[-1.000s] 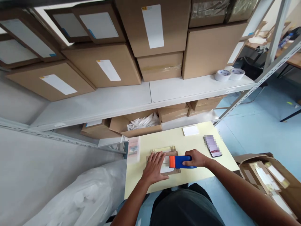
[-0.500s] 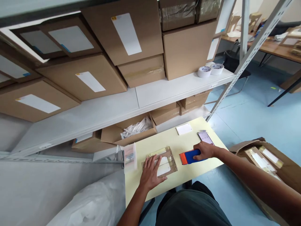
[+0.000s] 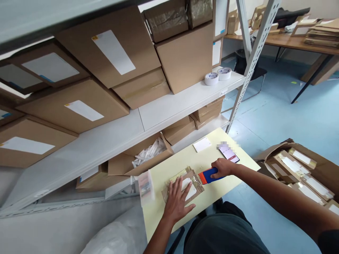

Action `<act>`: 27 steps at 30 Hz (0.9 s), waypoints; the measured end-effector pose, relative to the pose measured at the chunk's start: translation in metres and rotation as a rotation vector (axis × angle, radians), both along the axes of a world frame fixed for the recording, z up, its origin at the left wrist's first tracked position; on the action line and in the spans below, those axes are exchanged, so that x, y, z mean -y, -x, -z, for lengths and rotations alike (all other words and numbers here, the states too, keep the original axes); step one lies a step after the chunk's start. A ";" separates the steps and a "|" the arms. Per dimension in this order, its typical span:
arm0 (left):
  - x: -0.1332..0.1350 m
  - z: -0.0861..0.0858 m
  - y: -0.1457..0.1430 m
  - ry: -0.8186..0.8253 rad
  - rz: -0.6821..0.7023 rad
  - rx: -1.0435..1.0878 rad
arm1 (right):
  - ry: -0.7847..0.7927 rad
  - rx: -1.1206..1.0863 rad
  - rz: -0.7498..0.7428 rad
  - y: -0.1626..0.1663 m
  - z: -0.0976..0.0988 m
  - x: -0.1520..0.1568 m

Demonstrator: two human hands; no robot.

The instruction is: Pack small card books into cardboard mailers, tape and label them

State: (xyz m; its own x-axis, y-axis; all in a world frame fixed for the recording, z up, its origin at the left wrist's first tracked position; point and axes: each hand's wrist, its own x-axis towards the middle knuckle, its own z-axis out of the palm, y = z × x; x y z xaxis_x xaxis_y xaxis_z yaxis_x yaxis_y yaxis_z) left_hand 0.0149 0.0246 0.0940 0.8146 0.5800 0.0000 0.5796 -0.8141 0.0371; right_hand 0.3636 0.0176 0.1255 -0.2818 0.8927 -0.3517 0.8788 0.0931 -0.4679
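On the pale yellow table, my left hand [image 3: 178, 201] lies with its fingers spread over a small flat cardboard package [image 3: 192, 201]. Clear tape and white labels cover parts of this package. My right hand [image 3: 221, 167] is closed on a flat blue tool [image 3: 209, 175] with an orange end; its exact kind does not show. The orange end points left and sits at the package's right edge; I cannot tell if they touch. Just beyond my right hand is a phone [image 3: 229, 152] with its screen lit. A white card [image 3: 201, 144] lies farther back on the table.
A metal shelf [image 3: 116, 135] with large cardboard boxes and two tape rolls [image 3: 217, 76] runs along the far side. Below it, an open carton [image 3: 143, 169] holds white packets. To the right, an open carton [image 3: 334, 178] contains several labelled packages. A white plastic bag [image 3: 111, 236] lies left.
The blue and orange tool has moved left, closing the gap to the package. My left hand stays on the package. The whole view has shifted as the head turned right.
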 end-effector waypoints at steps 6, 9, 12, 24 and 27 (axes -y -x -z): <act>-0.006 0.007 -0.039 0.046 0.050 -0.030 | -0.005 0.004 0.030 0.000 0.001 0.003; -0.009 0.017 -0.035 0.033 0.044 -0.031 | 0.014 -0.009 0.041 -0.012 0.000 0.008; -0.010 0.022 -0.029 0.021 0.060 -0.022 | 0.039 -0.017 0.053 -0.019 -0.004 0.011; -0.008 0.019 -0.028 0.007 0.073 -0.015 | 0.076 0.308 0.163 0.057 0.004 0.002; -0.005 0.011 -0.033 0.029 0.047 -0.014 | 0.055 0.308 0.213 0.048 0.013 0.021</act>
State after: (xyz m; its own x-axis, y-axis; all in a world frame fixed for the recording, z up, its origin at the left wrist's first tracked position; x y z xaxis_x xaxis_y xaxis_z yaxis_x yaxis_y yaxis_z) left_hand 0.0475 0.0298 0.0829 0.8407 0.5408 -0.0280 0.5415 -0.8390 0.0534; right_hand 0.3154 -0.0036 0.1125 0.0351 0.8972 -0.4403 0.9761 -0.1253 -0.1776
